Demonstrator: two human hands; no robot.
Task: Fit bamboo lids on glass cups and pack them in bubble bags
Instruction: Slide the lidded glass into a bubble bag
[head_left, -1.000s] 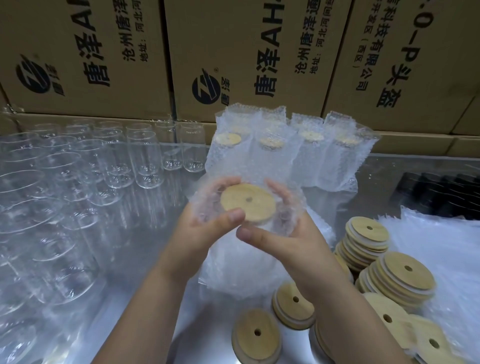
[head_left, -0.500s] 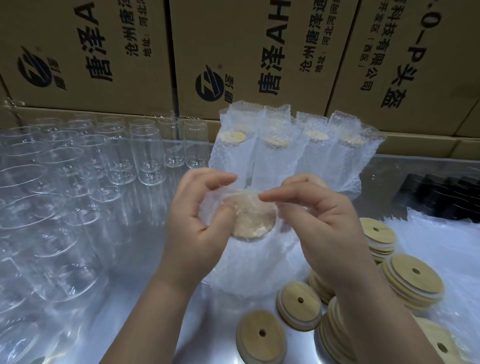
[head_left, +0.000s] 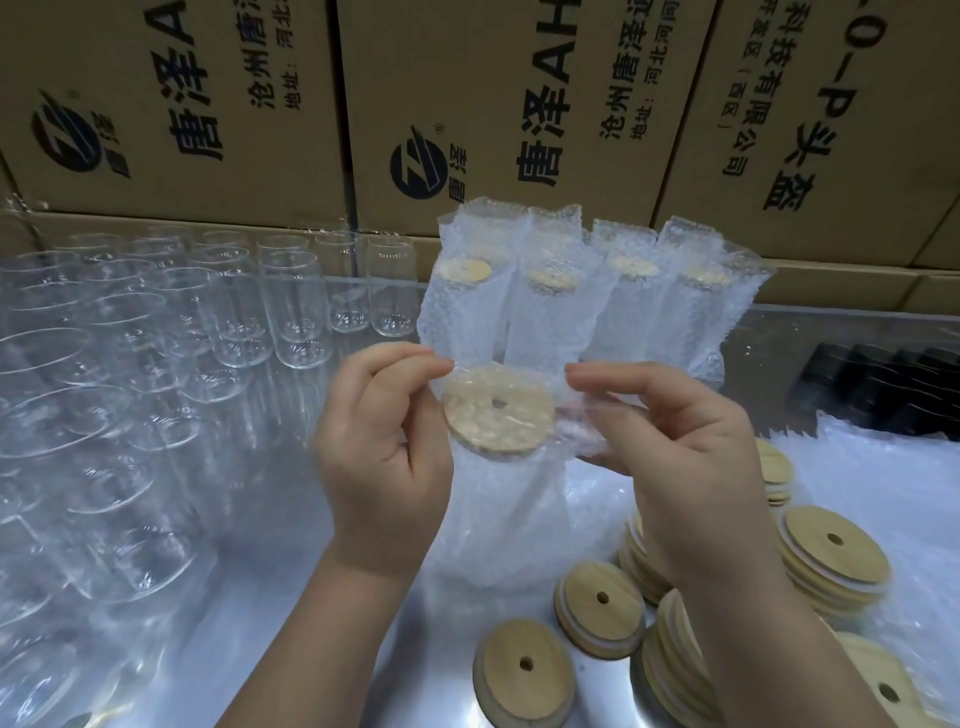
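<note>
Now left hand (head_left: 382, 457) and right hand (head_left: 670, 457) pinch the bubble bag (head_left: 519, 499) mouth at frame centre, folding it over the lid (head_left: 498, 410) to close the bagged cup. Packed cups (head_left: 571, 291) stand behind, spare lids (head_left: 600, 616) lower right, empty cups (head_left: 156, 332) left.

Left carton (head_left: 156, 104), beyond and left of the left hand (head_left: 384, 467) fingers (head_left: 410, 364): round logo, "唐泽A…", "沧州唐…", "地址:河北", all printed sideways.
Middle carton (head_left: 519, 62), straight beyond both hands' fingers: same logo with ®, "唐泽AH", "沧州唐泽", "地址:河北河间".
Right carton (head_left: 841, 78), beyond the right hand (head_left: 691, 467) fingers (head_left: 602, 376): "科技有限公司", "(西区)", "-0-P头盔".
</note>
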